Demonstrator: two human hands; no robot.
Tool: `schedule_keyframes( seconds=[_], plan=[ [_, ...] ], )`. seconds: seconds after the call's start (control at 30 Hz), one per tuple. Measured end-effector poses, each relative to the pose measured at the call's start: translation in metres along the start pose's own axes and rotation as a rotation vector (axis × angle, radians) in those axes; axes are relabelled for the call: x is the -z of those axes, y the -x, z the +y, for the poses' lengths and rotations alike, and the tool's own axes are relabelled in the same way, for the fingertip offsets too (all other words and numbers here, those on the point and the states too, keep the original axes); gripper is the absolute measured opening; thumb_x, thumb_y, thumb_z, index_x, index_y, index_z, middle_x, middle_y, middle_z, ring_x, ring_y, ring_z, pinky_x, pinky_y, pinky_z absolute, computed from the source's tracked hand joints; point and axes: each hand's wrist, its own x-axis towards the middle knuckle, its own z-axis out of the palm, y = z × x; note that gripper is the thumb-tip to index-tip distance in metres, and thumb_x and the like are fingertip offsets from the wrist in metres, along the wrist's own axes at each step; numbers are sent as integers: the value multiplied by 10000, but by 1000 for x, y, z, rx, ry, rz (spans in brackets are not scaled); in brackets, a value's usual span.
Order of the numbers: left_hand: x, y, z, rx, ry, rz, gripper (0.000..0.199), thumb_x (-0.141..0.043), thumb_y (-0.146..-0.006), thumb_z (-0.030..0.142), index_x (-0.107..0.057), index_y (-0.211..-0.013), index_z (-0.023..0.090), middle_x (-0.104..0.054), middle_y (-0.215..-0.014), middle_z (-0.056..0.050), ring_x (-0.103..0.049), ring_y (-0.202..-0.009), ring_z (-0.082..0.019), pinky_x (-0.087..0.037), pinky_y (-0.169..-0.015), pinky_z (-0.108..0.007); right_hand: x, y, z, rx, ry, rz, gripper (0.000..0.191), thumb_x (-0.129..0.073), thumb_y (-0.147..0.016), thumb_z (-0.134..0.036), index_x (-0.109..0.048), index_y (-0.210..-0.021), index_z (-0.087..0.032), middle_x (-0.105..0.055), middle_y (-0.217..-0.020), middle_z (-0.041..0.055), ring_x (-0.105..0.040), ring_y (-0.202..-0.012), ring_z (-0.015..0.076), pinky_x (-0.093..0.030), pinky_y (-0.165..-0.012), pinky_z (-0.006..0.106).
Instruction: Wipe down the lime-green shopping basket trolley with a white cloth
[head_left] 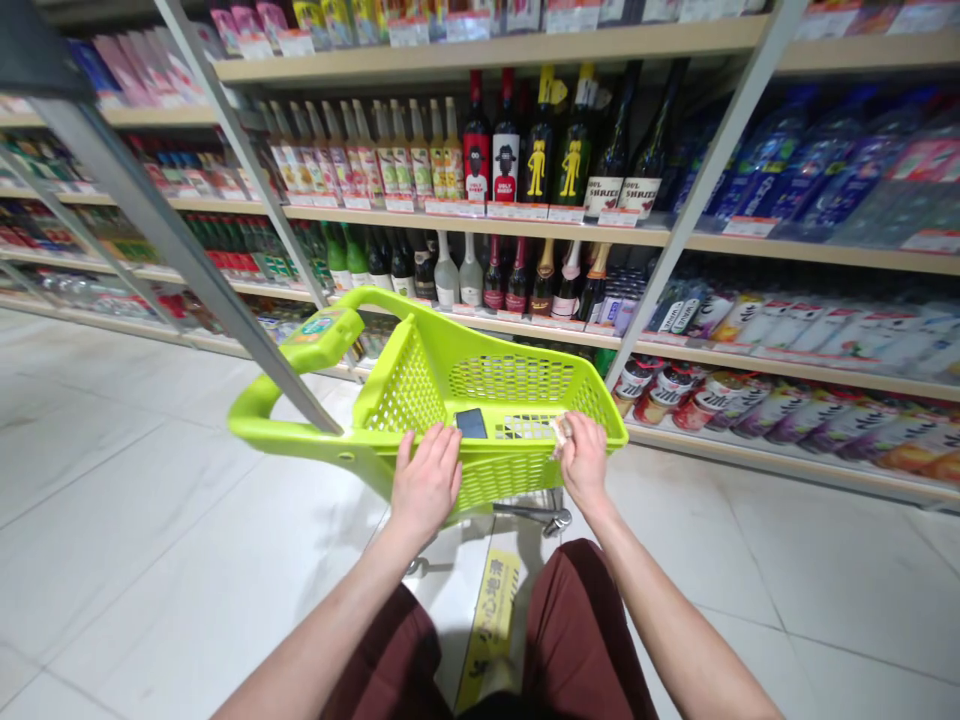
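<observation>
A lime-green shopping cart [517,378] stands sideways right before me. My left hand [427,478] lies on its near rim, fingers stretched over the edge and holding nothing. At the right end of the basket, my right hand [585,455] is closed around a small, crumpled, whitish-brown piece that looks like a wrapper [560,436], just inside the near rim. On the basket floor between my hands lies a dark, flat rectangular object [471,424], possibly a phone. The fingertips of the right hand are partly hidden.
Shelves behind the cart carry wine bottles [538,160], sparkling wine [517,275] and large soft-drink bottles [795,160]. A grey metal pole [187,250] slants down to the cart at left. Below, a yellow floor sign [491,620] lies on white tiles [750,550] between my legs.
</observation>
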Motion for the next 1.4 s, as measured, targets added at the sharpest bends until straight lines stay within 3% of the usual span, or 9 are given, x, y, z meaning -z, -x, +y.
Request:
schedule_keyframes(
  seconds=[0.17, 0.3, 0.47, 0.67, 0.8, 0.97, 1.1, 1.2, 1.4],
  plan=[
    [-4, -7, 15, -38, -1, -71, 451, -377, -809, 229, -431, -1244, 125, -485, -1269, -102, -353, -1233, -222, -126, -1058, -441, -19, 0, -64, 164, -95, -137, 445, -430, -768, -183, -428, -1212, -163, -455, -1232, 114, -330, -1205, 241, -250, -995, 472],
    [-6, -12, 18, -75, 4, -100, 473, -378, -789, 209, -419, -1251, 115, -459, -1292, -104, -319, -1255, -221, -140, -1059, -443, -9, -6, -45, 155, 10, -218, 456, -451, -746, -159, -450, -1201, -190, -448, -1256, 94, -334, -1202, 247, -218, -999, 496],
    [-7, -14, 17, -81, 34, -86, 479, -408, -758, 211, -449, -1219, 89, -487, -1260, -128, -337, -1241, -240, -143, -1058, -455, 1, -20, -6, -62, 31, -167, 442, -397, -691, -85, -536, -1108, -139, -518, -1152, 126, -438, -1094, 240, -348, -932, 432],
    [-4, -12, 13, -118, 75, -67, 501, -439, -720, 186, -441, -1206, 66, -490, -1244, -160, -343, -1235, -255, -138, -1058, -463, -25, -26, -73, 66, -237, -271, 483, -384, -683, -71, -513, -1147, -113, -532, -1156, 119, -437, -1117, 217, -330, -983, 389],
    [1, -18, 13, -65, 160, -26, 571, -417, -748, 197, -298, -1287, 53, -378, -1337, -167, -290, -1267, -232, -180, -1047, -446, -29, -28, -110, -133, -500, -288, 511, -394, -767, -184, -375, -1272, -114, -480, -1244, 115, -430, -1156, 208, -324, -997, 377],
    [2, -35, 23, -48, 146, -122, 503, -437, -776, 266, -347, -1250, 128, -446, -1283, -138, -384, -1195, -243, -295, -975, -438, -27, -29, -111, -323, -795, -256, 526, -256, -882, -378, -190, -1357, -162, -407, -1320, 89, -426, -1179, 161, -360, -972, 332],
    [-2, -41, 29, -132, 4, -179, 295, -410, -793, 193, -502, -1073, 187, -599, -1016, -85, -531, -973, -219, -303, -944, -453, -21, -22, -89, -238, -494, -189, 484, -262, -883, -359, -332, -1300, -123, -395, -1322, 123, -345, -1233, 200, -300, -1003, 386],
    [1, -38, 22, -186, -57, -177, 255, -367, -812, 160, -543, -991, 204, -618, -883, -55, -558, -855, -196, -249, -972, -484, -14, -13, -73, -6, -208, -329, 394, -315, -869, -297, -485, -1184, -132, -508, -1211, 133, -414, -1163, 229, -302, -972, 418],
    [41, -15, -23, -155, -161, -128, 292, -354, -827, 178, -537, -1048, 227, -610, -1039, -69, -548, -910, -215, -157, -1005, -529, -10, -1, -71, 110, 7, -371, 361, -332, -876, -280, -497, -1166, -144, -527, -1190, 120, -443, -1106, 227, -242, -973, 435]
  ],
)
